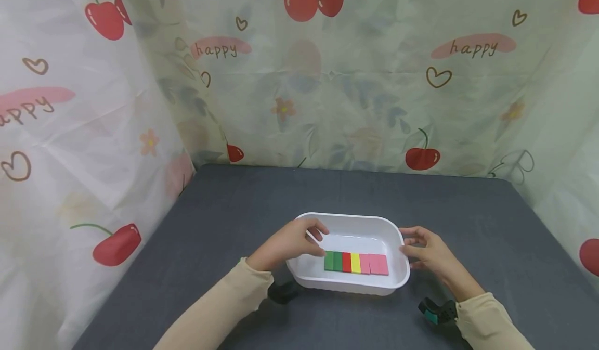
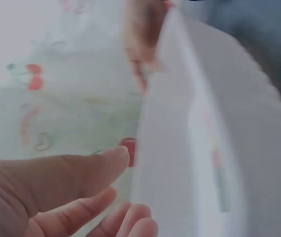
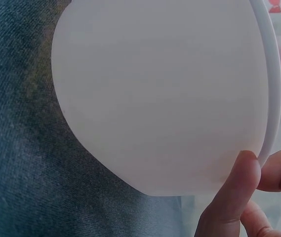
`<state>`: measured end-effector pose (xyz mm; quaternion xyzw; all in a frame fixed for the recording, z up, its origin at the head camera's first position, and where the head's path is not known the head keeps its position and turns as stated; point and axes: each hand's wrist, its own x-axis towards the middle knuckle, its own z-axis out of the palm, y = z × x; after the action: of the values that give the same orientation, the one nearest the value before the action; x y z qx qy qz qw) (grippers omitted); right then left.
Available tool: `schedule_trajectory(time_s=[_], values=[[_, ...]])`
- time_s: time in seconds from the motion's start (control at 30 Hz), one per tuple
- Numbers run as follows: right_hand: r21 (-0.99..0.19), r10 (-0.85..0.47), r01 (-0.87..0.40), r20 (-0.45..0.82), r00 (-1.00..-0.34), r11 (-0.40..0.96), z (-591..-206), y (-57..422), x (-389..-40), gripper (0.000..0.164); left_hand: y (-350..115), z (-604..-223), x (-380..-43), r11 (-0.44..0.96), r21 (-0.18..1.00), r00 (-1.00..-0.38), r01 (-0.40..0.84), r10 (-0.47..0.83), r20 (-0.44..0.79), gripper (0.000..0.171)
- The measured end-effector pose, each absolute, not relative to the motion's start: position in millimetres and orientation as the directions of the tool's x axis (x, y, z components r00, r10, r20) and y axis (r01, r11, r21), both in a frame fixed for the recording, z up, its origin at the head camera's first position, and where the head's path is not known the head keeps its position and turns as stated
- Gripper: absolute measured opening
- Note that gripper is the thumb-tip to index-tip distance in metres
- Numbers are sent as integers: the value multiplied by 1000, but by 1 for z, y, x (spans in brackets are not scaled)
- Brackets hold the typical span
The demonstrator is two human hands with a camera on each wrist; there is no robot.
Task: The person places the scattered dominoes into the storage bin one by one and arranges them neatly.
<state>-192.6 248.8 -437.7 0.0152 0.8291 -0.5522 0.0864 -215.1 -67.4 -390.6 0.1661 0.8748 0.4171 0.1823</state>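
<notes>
A white plastic tray with rounded corners stands on the dark table. Inside it, toward the near side, several flat coloured blocks form one row: green blocks at the left, then a red block, a yellow block and pink blocks. My left hand hovers over the tray's left end, thumb near the green end of the row. Nothing shows between its thumb and fingers. My right hand pinches the right end's rim, thumb against the outer wall.
Below the left wrist sits a black strap; a black and teal wrist device is at the right one. The dark tabletop reaches back to a cherry-printed curtain, which also hangs at both sides.
</notes>
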Motion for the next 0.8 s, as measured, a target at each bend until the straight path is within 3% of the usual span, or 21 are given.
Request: schedule_trajectory(time_s=[0.4,0.8], values=[[-909,-64,111,-148,-987,401,-438,249,-194,55,-129,-359,-204,474,861,-910,186,413,-31,38],[-911,-63,121,-158,-985,394,-435,247,-192,55,-189,-388,-212,509,853,-950,114,308,-57,44]])
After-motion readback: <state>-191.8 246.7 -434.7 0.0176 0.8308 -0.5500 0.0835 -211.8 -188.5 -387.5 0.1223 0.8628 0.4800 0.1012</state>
